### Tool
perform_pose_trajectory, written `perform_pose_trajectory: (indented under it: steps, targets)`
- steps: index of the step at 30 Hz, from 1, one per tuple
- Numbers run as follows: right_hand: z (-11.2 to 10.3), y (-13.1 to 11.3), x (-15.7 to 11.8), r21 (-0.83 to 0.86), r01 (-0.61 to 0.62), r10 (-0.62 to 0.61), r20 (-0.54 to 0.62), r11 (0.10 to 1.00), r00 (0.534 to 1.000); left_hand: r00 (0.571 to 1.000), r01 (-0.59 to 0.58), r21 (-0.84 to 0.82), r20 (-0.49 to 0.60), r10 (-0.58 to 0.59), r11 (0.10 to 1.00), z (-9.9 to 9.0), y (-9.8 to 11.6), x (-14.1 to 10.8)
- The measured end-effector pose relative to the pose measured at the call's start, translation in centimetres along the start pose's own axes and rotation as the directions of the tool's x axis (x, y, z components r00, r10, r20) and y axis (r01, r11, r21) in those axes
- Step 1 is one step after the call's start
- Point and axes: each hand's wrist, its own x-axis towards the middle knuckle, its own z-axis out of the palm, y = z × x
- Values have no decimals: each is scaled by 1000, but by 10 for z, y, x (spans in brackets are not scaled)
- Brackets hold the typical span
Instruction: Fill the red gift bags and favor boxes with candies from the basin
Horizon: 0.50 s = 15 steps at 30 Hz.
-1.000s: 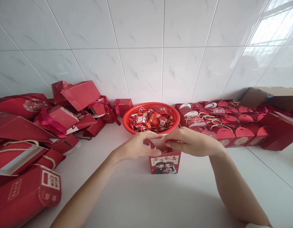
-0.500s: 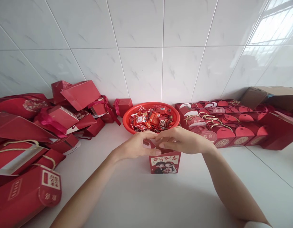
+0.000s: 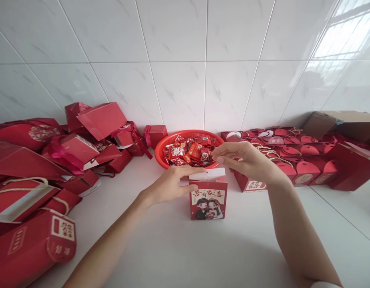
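Observation:
A small red gift box (image 3: 208, 202) stands upright on the white surface in front of me, printed with a cartoon bride and groom. Its top is open, and a white flap shows at the back. My left hand (image 3: 169, 182) grips the box's upper left side, thumb at the front and fingers over the far edge. Above the box's right side, my right hand (image 3: 248, 160) hovers at the rim of a red plastic basket (image 3: 159, 154). Its fingers are stretched toward the red-wrapped candies (image 3: 192, 150), apart from the thumb, with nothing visible in them.
Red gift boxes (image 3: 102, 120) with ribbons and rope handles lie piled on the left. Rows of closed red boxes (image 3: 306, 170) stand on the right, with a brown cardboard box (image 3: 338, 120) behind them. A tiled wall (image 3: 175, 92) rises at the back.
My right hand has left the box's top and moved up and right to the basket's edge. My left hand stays at the box, which has barely moved.

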Motion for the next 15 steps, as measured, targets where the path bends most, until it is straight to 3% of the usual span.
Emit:
perform_pose_trajectory:
  steps: [4, 9, 12, 15]
  targets:
    - [1, 13, 5, 4, -22, 22, -14, 1000, 1000, 981, -31, -13, -192, 28, 999, 4, -7, 3]
    - [10, 29, 15, 120, -49, 44, 46, 992, 998, 885, -63, -90, -465, 14, 994, -6, -10, 5]
    - [16, 32, 19, 254, -51, 12, 151, 966, 989, 851, -84, -160, -524, -13, 983, -13, -8, 4]
    - [22, 32, 20, 343, -68, 14, 158, 937, 987, 836, -103, -197, -549, -22, 975, -16, -6, 3]
